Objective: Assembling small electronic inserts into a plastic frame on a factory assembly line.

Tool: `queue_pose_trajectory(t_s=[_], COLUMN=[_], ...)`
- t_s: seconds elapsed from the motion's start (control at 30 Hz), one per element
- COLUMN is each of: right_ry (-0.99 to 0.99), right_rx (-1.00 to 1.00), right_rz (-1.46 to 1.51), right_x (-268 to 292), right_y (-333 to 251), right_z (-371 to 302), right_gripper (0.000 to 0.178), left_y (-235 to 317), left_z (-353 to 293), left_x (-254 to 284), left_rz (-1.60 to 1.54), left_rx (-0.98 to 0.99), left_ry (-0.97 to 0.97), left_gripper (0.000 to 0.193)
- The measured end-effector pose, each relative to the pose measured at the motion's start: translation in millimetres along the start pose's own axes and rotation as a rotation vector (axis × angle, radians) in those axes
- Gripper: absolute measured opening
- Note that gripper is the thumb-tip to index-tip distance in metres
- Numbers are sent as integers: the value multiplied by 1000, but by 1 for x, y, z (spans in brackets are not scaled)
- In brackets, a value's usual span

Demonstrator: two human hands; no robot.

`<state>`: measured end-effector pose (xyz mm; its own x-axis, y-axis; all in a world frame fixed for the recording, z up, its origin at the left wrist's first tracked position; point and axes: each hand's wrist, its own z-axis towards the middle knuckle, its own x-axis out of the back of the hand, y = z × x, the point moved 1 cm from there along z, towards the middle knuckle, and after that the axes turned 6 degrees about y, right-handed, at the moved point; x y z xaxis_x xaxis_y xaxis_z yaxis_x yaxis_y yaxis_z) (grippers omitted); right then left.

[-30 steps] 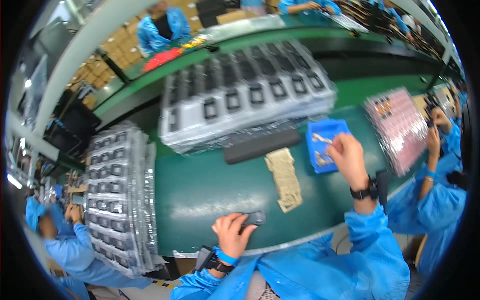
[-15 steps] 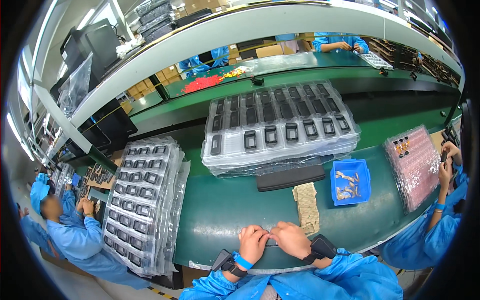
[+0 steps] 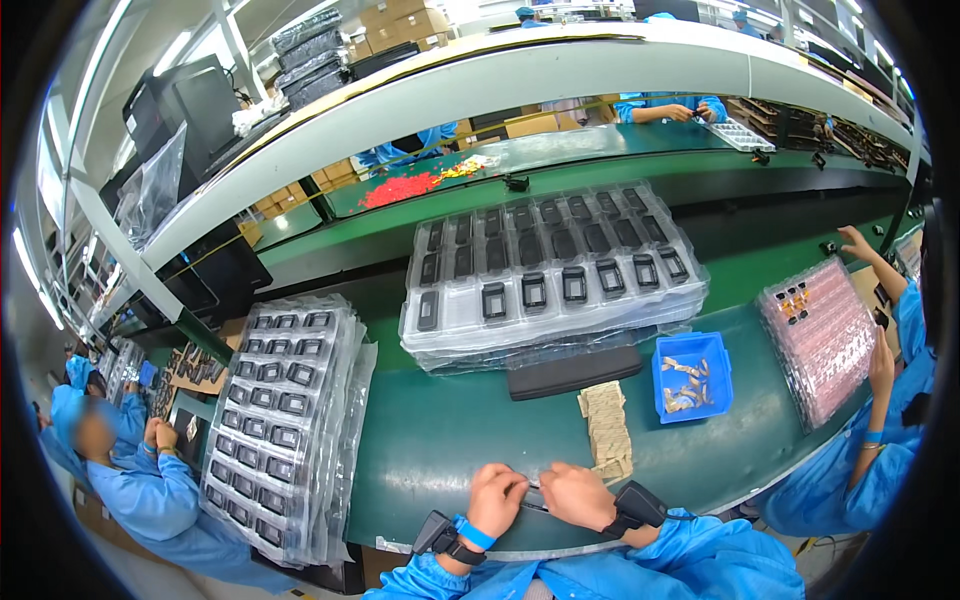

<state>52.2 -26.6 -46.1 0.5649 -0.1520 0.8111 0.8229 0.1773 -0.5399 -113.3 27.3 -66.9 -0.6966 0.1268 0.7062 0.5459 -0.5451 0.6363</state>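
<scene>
My left hand [image 3: 495,501] and my right hand [image 3: 577,496] meet at the near edge of the green bench [image 3: 450,450]. Together they pinch a small dark flat part [image 3: 533,492] between their fingertips; most of it is hidden by the fingers. A strip of tan labels [image 3: 607,428] lies just right of my right hand. Beyond it stands a small blue bin [image 3: 692,374] holding several small metal pieces. A black bar [image 3: 574,372] lies in front of a stack of clear trays [image 3: 550,275] filled with dark frame parts.
Another stack of clear trays [image 3: 285,420] with dark parts stands at my left. A pink tray stack [image 3: 822,340] lies at the right, where a co-worker's arm [image 3: 885,380] reaches. Another co-worker in blue [image 3: 140,480] sits at the left. A shelf [image 3: 480,90] spans overhead.
My right hand left the blue bin a second ago and came back to join the left hand at the near edge. Since half a second ago the hands have stayed together; my view has tilted slightly.
</scene>
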Motion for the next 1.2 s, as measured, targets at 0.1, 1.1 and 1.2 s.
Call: queue_pose_trajectory(t_s=[0.1, 1.1, 1.2], right_ry=[42, 17, 50], right_rx=[-93, 97, 83], right_rz=[56, 57, 106], right_x=[-4, 13, 10], right_y=[2, -3, -3], right_z=[-6, -8, -5], right_gripper=[10, 24, 19], left_y=[5, 20, 18], left_z=[-8, -34, -32], left_x=[5, 11, 8], left_rz=[-53, -55, -14], left_rx=[110, 162, 87], left_ry=[308, 139, 141], left_gripper=[18, 62, 50])
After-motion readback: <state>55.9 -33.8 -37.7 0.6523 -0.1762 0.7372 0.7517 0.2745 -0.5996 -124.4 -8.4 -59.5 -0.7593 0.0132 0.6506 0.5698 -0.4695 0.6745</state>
